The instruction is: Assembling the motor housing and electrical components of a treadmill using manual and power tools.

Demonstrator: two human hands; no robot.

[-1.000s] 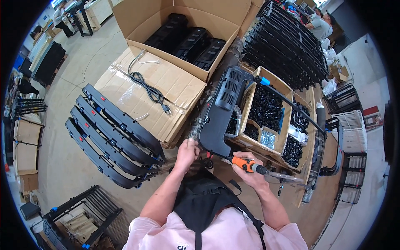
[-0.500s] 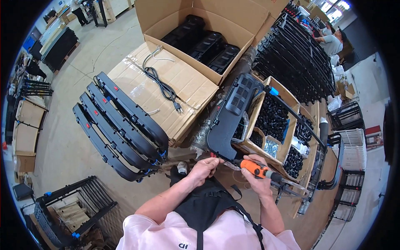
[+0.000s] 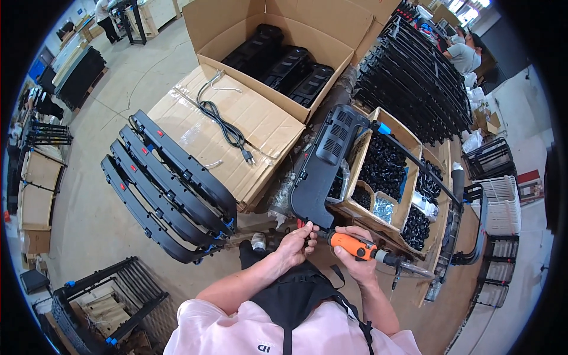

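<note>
My right hand (image 3: 360, 260) is wrapped round an orange and black power screwdriver (image 3: 350, 245), its nose pointing left toward the near end of a black plastic frame part (image 3: 310, 198). Right at that end, my left hand (image 3: 297, 242) has its fingers pinched together, close to the screwdriver's tip. What sits between those fingers is too small to make out. The frame part has a vented cover (image 3: 338, 135) at its far end and leans against a partitioned wooden box (image 3: 362, 171).
Black small parts (image 3: 381, 160) fill the box's compartments. Several curved black frames (image 3: 177, 183) stand at left. A coiled power cord (image 3: 228, 127) lies on a cardboard carton (image 3: 195, 133); behind it, an opened carton (image 3: 266, 80) holds black housings. A person (image 3: 464, 54) is at far right.
The screwdriver has come further left and its nose now sits closer to my left hand and the frame part's end. My left hand has shifted slightly right and down.
</note>
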